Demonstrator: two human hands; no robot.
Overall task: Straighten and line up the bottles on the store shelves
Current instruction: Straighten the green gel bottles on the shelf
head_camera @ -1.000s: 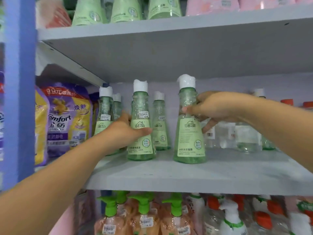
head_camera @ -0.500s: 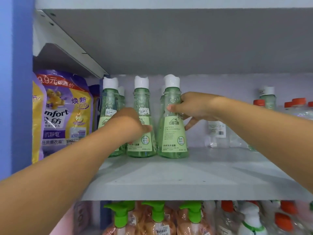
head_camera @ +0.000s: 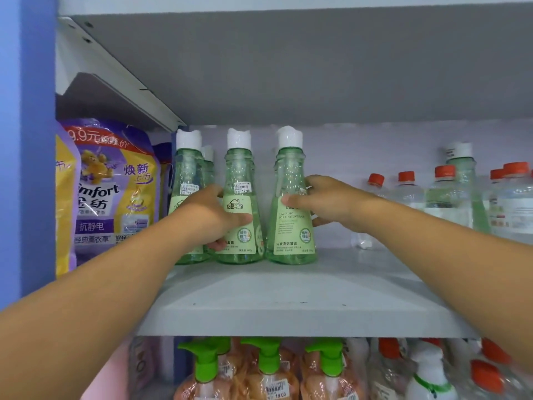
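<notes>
Three green bottles with white caps stand upright in a front row on the grey shelf [head_camera: 288, 298]. My left hand [head_camera: 207, 217] grips the middle green bottle [head_camera: 239, 174] around its lower body, thumb across the label. My right hand [head_camera: 326, 202] holds the right green bottle [head_camera: 290, 168] at its waist, thumb on the label. The left green bottle [head_camera: 187, 168] stands beside them, with another green bottle partly hidden behind it.
Purple and yellow softener pouches [head_camera: 112, 186] fill the shelf's left end. Clear bottles with orange caps [head_camera: 409, 189] stand at the right rear, with one more green bottle [head_camera: 461, 171] among them. Pump bottles with green tops [head_camera: 268, 368] sit on the shelf below.
The right green bottle has slid left with my right hand, closing the gap to the middle bottle. My left hand has stayed on the middle bottle. The view dropped slightly.
</notes>
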